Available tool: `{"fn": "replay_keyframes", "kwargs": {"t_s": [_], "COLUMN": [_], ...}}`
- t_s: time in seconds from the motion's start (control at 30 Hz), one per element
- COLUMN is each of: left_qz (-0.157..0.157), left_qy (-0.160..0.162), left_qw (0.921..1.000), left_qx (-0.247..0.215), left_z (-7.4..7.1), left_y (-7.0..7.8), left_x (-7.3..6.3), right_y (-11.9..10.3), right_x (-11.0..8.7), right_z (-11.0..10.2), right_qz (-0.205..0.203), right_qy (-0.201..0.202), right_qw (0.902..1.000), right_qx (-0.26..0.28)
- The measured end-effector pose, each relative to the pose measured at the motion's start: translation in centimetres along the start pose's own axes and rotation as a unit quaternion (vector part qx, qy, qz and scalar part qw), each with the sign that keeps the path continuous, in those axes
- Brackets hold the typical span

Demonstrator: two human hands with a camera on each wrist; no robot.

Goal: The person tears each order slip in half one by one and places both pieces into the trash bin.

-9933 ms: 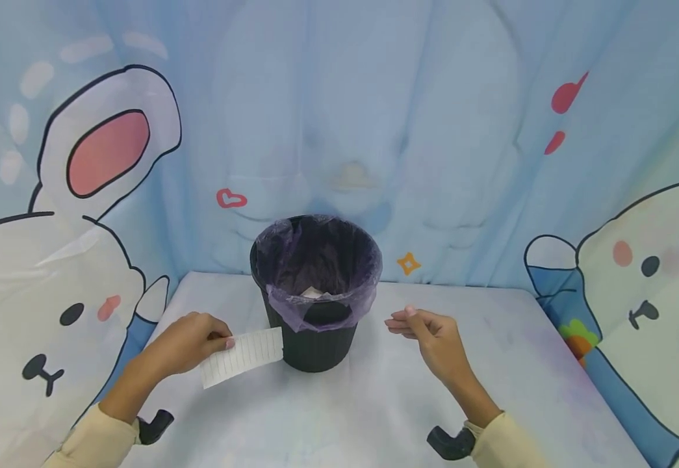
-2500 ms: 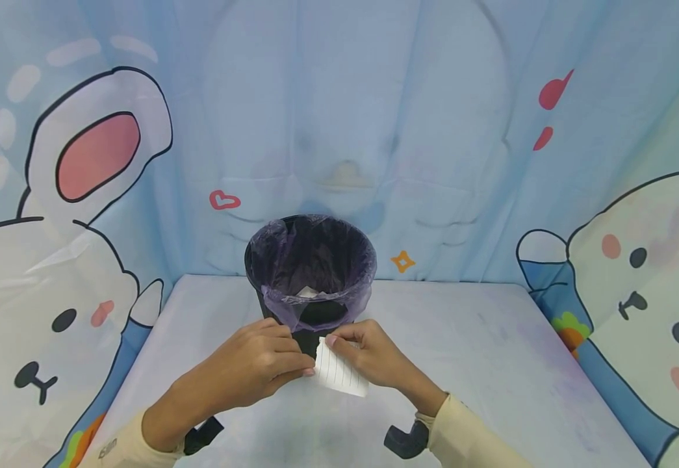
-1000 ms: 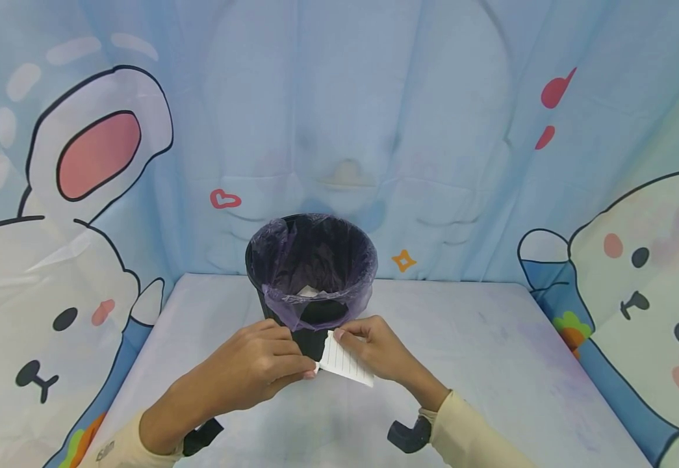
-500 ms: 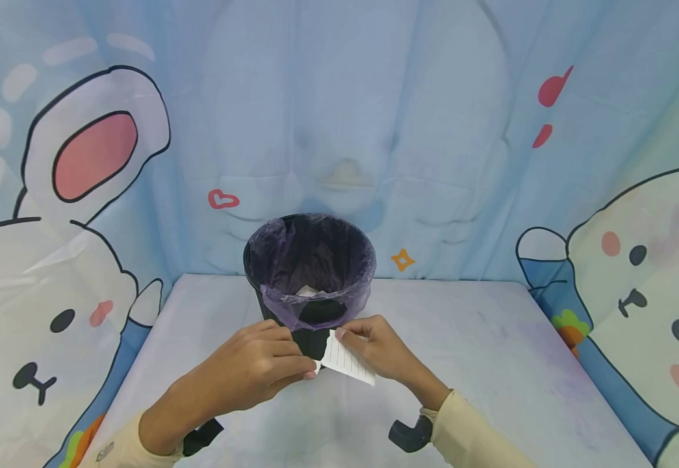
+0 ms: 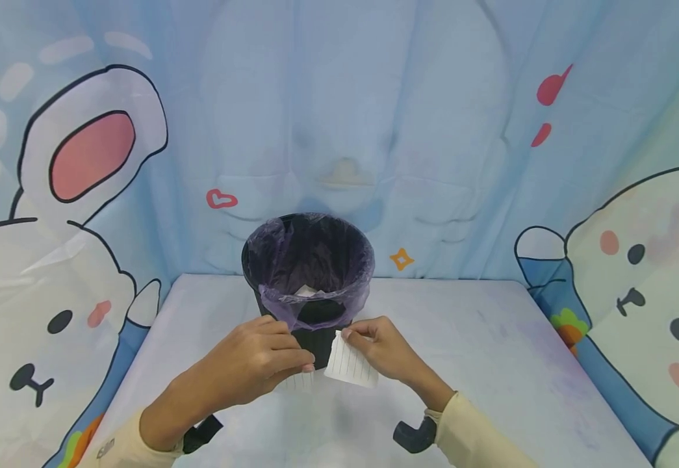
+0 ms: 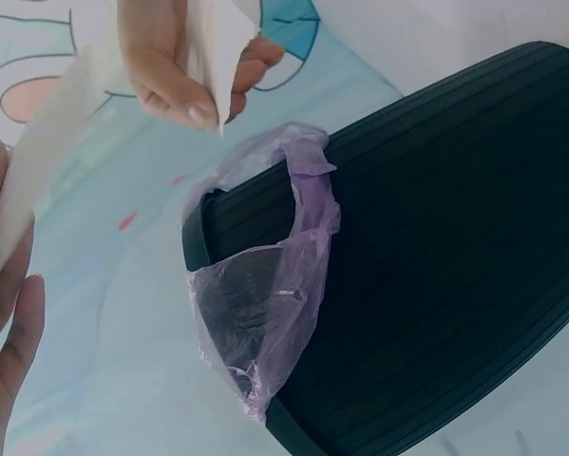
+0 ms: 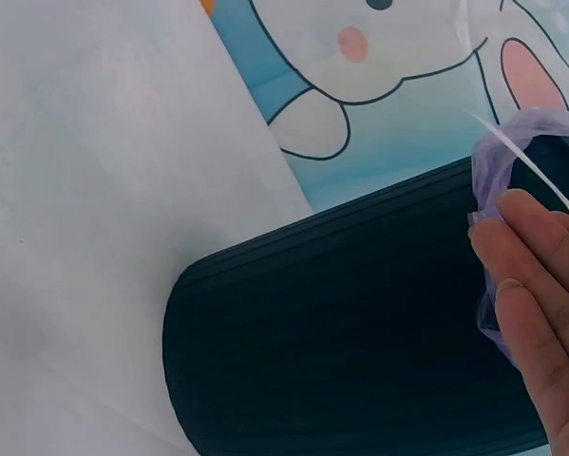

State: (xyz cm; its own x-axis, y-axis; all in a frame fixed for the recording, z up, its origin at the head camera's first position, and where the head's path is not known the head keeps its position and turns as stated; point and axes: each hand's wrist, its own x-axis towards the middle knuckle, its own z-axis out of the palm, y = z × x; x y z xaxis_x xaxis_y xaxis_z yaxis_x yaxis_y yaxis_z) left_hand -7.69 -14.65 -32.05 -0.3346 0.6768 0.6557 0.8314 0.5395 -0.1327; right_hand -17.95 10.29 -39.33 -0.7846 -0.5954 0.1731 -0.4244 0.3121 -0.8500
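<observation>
My left hand (image 5: pixel 260 359) pinches a piece of lined paper (image 5: pixel 300 382), mostly hidden behind the fingers in the head view. In the left wrist view that strip (image 6: pixel 23 195) runs up from the thumb and fingers. Between thumb and fingers, my right hand (image 5: pixel 387 352) holds another piece of lined paper (image 5: pixel 349 365) with an uneven edge. A gap separates the two pieces. Both hands are in front of a black trash bin (image 5: pixel 314 348), below its rim. A translucent purple bag (image 5: pixel 353 296) lines the bin, and some white paper (image 5: pixel 306 290) lies inside.
The bin stands on a white tabletop (image 5: pixel 462 364), near its back edge. Behind and at both sides hangs a blue cloth (image 5: pixel 339 97) printed with cartoon rabbits. Black wrist mounts (image 5: pixel 415 434) stick out from both sleeves.
Long before, the left hand alone held one longer strip and the right was empty. Half a second ago the hands were closer; now they are slightly farther apart, each with its own piece.
</observation>
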Motion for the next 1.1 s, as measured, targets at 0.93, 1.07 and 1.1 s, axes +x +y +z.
{"fn": "replay_keyframes", "kwargs": {"t_s": [0.93, 1.07, 1.1], "left_qz": [-0.138, -0.165, -0.172], "left_qy": [0.12, 0.143, 0.15], "left_qw": [0.9831, 0.9758, 0.9735], "left_qx": [0.004, -0.011, -0.015], "left_z": [-0.1, -0.1, -0.1], "left_y": [-4.7, -5.4, -5.6], "left_x": [-0.2, -0.2, -0.1], "right_y": [-4.7, -5.2, -5.3], "right_x": [1.3, 2.2, 2.4], "right_z": [-2.9, -3.1, -3.1], "right_qz": [-0.126, -0.125, -0.124], "right_qy": [0.119, 0.153, 0.162], "right_qw": [0.9849, 0.9803, 0.9789], "right_qx": [-0.007, 0.007, 0.011]}}
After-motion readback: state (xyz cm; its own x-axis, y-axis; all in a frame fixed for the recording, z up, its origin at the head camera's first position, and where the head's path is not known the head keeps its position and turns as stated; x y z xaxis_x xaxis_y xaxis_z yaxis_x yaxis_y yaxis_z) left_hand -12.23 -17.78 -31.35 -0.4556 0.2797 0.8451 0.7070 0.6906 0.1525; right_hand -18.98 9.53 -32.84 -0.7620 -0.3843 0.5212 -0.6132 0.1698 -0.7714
